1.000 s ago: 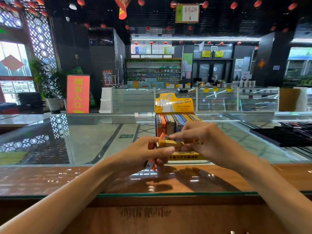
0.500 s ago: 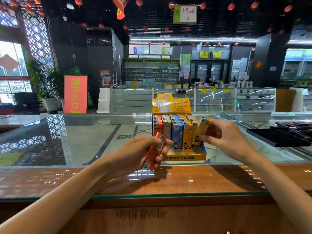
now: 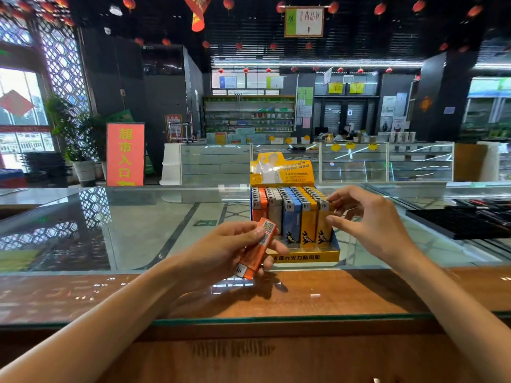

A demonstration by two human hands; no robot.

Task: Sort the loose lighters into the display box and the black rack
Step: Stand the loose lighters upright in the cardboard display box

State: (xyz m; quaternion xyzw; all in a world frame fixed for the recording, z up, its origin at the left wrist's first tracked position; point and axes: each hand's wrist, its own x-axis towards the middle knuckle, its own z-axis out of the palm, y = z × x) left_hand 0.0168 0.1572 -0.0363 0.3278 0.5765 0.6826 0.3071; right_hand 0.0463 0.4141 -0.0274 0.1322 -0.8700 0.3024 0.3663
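Left hand (image 3: 226,250) grips the one loose orange lighter (image 3: 257,250) at frame centre, long axis slanting up-right toward the display box (image 3: 304,257) just behind, five lighters across its front row, while the right hand (image 3: 370,222), grip slack and empty, hovers at the box's right front; one black rack (image 3: 456,223) sits far right.

We are in a shop, standing at a glass-topped counter (image 3: 138,230) with a wooden front edge. At the centre of the frame a yellow display box (image 3: 304,257) holds rows of lighters (image 3: 291,217). Across the middle run more glass showcases (image 3: 354,161), with stocked shelves (image 3: 249,114) behind them. At left stands a red sign (image 3: 125,154) with Chinese characters and an arrow. Along the top we see a hanging sign (image 3: 303,21) and red lanterns (image 3: 130,1).
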